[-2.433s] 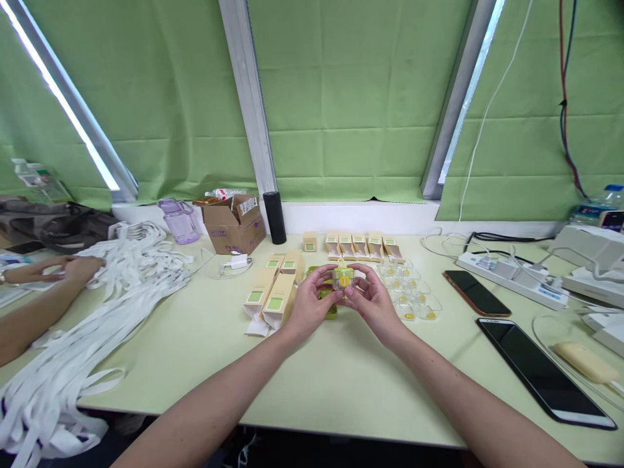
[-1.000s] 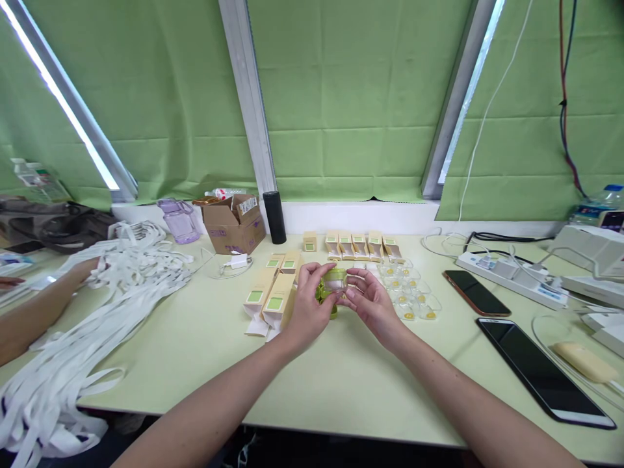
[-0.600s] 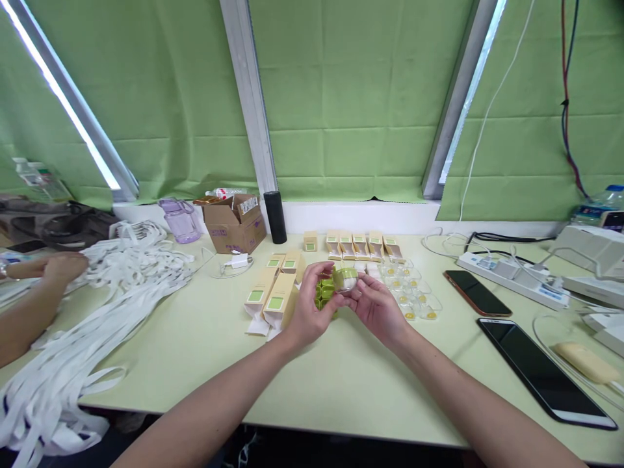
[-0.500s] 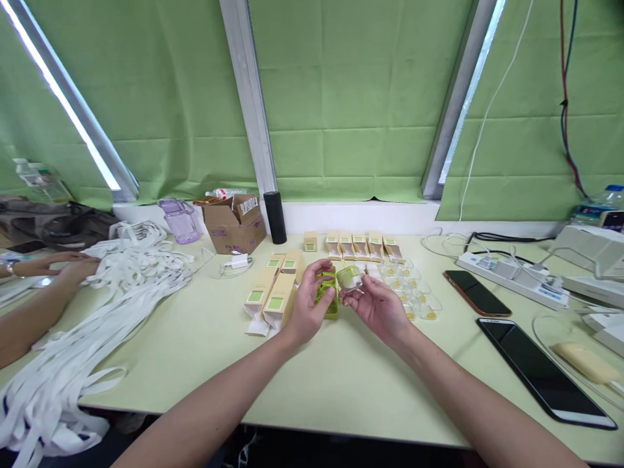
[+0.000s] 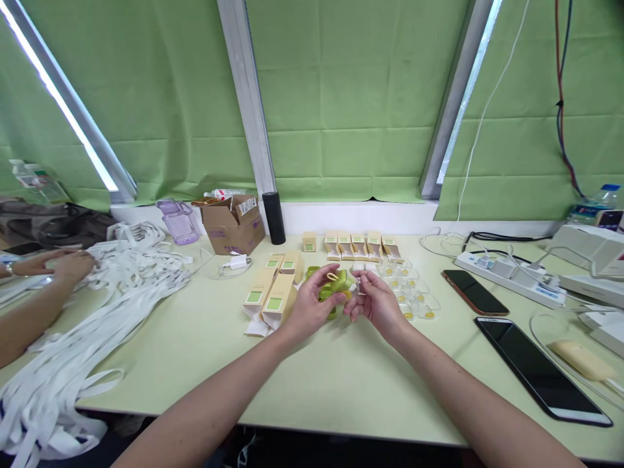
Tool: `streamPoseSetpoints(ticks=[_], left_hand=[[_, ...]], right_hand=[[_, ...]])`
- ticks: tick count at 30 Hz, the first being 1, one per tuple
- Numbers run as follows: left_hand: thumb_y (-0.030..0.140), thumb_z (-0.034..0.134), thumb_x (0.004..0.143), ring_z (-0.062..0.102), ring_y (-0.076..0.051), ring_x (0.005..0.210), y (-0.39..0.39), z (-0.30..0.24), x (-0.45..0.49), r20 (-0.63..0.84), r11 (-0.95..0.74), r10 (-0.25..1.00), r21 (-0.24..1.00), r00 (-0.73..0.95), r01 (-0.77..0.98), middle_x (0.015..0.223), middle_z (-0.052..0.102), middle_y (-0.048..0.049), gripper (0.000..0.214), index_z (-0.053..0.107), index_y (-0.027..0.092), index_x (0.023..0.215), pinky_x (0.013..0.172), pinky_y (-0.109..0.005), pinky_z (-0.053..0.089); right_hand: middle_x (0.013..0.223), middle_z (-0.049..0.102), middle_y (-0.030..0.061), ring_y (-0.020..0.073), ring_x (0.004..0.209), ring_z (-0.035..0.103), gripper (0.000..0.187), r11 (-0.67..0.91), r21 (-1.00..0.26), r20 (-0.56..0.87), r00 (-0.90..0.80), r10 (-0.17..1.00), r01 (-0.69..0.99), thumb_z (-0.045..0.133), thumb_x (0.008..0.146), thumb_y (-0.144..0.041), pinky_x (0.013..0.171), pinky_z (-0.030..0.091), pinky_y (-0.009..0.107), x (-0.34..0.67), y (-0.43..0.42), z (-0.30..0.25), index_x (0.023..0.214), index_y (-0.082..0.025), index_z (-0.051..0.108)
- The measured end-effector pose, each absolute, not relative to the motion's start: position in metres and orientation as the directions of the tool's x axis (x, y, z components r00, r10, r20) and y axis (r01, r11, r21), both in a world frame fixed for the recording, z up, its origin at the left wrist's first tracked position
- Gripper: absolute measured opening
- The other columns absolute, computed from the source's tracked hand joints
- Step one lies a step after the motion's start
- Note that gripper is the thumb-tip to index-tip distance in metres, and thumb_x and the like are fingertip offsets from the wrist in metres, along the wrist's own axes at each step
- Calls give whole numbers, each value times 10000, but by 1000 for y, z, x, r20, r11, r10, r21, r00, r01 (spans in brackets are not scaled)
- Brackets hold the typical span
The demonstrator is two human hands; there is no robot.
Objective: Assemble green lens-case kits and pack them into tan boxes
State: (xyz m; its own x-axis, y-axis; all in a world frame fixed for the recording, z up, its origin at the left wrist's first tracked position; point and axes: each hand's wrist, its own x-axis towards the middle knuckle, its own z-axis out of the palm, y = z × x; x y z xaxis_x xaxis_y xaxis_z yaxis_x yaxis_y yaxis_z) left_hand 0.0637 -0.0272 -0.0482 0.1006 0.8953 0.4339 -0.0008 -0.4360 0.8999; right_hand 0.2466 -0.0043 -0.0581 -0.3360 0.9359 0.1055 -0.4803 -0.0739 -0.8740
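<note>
Both the left hand [image 5: 311, 307] and right hand [image 5: 381, 302] are grasping a green-and-clear container [image 5: 343, 281] over the surface [image 5: 195, 364]; they are seemingly inspecting or closing it, the next move probably calling for steady alignment.

The single view looks from the wearer's head — forward and down, close over the table [image 5: 312, 383], facing green blinds [image 5: 351, 97].

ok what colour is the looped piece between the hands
The looped piece is yellowish green; the head view, the only one, shows it.
</note>
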Motion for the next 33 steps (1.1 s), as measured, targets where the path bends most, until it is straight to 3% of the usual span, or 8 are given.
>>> streamPoseSetpoints(ticks=[5, 9, 12, 17, 27, 30, 33], left_hand=[[286, 874, 844, 631, -297, 1254, -30, -45, 61, 452, -461, 887, 853, 93, 247, 1366, 690, -98, 499, 714, 294, 1317, 1122, -502, 488], [308, 859, 876, 573, -309, 1266, -34, -47, 59, 493, -573, 818, 655, 296, 492, 1285, 704, -91, 461, 715, 281, 1313, 1116, -519, 463], [288, 841, 895, 546, -308, 1252, -38, -48, 60, 424, -618, 786, 523, 450, 587, 1238, 728, -76, 449, 700, 272, 1322, 1108, -521, 440], [259, 856, 878, 525, -322, 1274, -42, -46, 63, 333, -649, 759, 443, 559, 618, 1203, 762, -48, 427, 690, 266, 1272, 1117, -516, 387], [263, 844, 862, 536, -354, 1262, -44, -43, 67, 251, -590, 805, 434, 538, 680, 1211, 752, -68, 430, 668, 254, 1255, 1060, -551, 413], [313, 857, 836, 507, -384, 1323, -46, -41, 67, 274, -596, 802, 431, 531, 678, 1290, 728, -88, 534, 639, 263, 1322, 1097, -589, 416], [380, 758, 921, 457, -386, 1402, -41, -36, 62, 359, -596, 802, 440, 477, 671, 1411, 670, -114, 518, 598, 261, 1399, 1149, -614, 407]], right_hand=[[958, 728, 9, 87, 481, 577, 399, 224, -902, 210, 77, 975, -369, 791, 840, -558, 390, 377, 213, 257, -1, -46, 1039, -239, 656], [879, 654, -25, 55, 480, 459, 313, 383, -879, 314, 259, 913, -283, 750, 867, -507, 438, 364, 224, 264, 5, -43, 1000, -232, 679], [851, 625, -32, 59, 487, 440, 271, 445, -865, 376, 288, 881, -232, 724, 887, -477, 465, 374, 238, 266, 8, -45, 991, -231, 679], [852, 635, -22, 80, 499, 447, 253, 459, -868, 402, 274, 874, -189, 694, 912, -464, 475, 373, 256, 264, 9, -50, 1010, -232, 667], [834, 638, -21, 86, 498, 441, 296, 430, -881, 381, 245, 892, -198, 703, 894, -494, 464, 363, 255, 260, 5, -50, 1018, -228, 663], [834, 634, -21, 86, 500, 442, 300, 431, -878, 381, 243, 892, -206, 710, 891, -496, 468, 367, 257, 260, 5, -49, 1018, -228, 663], [831, 632, -22, 87, 499, 439, 302, 433, -875, 382, 240, 892, -216, 715, 890, -496, 469, 365, 257, 261, 4, -48, 1022, -229, 662]])
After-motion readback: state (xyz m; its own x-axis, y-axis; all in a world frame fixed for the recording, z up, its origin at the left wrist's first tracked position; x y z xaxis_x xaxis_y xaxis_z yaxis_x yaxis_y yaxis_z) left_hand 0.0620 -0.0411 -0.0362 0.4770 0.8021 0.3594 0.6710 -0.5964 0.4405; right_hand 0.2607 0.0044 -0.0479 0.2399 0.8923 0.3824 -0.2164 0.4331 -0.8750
